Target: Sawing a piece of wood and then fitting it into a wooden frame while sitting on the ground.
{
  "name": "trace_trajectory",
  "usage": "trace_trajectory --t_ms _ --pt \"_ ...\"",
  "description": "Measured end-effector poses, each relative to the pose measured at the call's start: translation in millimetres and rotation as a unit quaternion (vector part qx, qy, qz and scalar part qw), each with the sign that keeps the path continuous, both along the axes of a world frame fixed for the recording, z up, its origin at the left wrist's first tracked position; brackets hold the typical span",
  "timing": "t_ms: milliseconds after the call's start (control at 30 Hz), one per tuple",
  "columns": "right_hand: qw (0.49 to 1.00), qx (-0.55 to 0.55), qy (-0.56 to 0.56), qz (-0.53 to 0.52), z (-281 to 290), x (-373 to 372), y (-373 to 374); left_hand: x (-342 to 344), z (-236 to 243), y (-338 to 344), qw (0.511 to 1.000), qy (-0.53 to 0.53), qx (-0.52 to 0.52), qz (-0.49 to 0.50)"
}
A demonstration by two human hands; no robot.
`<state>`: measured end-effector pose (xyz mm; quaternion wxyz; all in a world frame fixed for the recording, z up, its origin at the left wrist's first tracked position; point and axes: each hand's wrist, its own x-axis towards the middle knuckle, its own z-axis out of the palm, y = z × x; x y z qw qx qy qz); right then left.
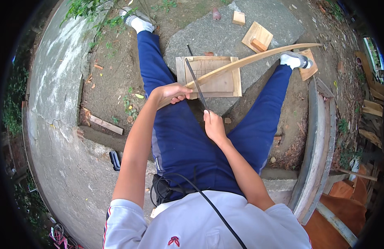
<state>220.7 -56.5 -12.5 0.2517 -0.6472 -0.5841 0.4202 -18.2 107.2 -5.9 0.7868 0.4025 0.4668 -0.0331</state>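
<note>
My left hand [172,93] is closed around a long, thin wooden strip [258,57], which looks curved and slants up to the right past my right foot. In my closed right hand [213,124] is a long thin dark tool [194,79]; whether it is a file or a blade I cannot tell. The tool crosses the strip just right of my left fingers. Below both lies a shallow rectangular wooden frame [236,81] with a flat panel inside. A second dark rod [189,50] sticks out at the frame's far edge. My fingers hide the tool's lower end.
A flat stone slab [179,37] lies between my outstretched legs, bearing a small wood block [238,18] and a square board [256,36]. Another board [308,66] is by my right foot. A black case [114,160] sits at left; a black cable [212,205] crosses my shirt.
</note>
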Motion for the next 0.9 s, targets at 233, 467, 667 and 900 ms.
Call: trace_trajectory --t_ms 233,467,667,900 --pt "0.998 0.022 -0.042 -0.038 16 4 -4 -1 3 2 1.0 0.006 -0.001 -0.009" --pt "0.999 0.026 -0.042 -0.015 7 0 -3 5 10 -2 0.998 0.05 0.031 -0.002" --pt "0.999 0.028 -0.043 -0.01 -3 0 -5 9 16 -7 0.997 0.063 0.038 0.013" --pt "0.999 0.021 -0.045 -0.005 -3 6 -7 12 19 -9 0.996 0.075 0.044 0.016"
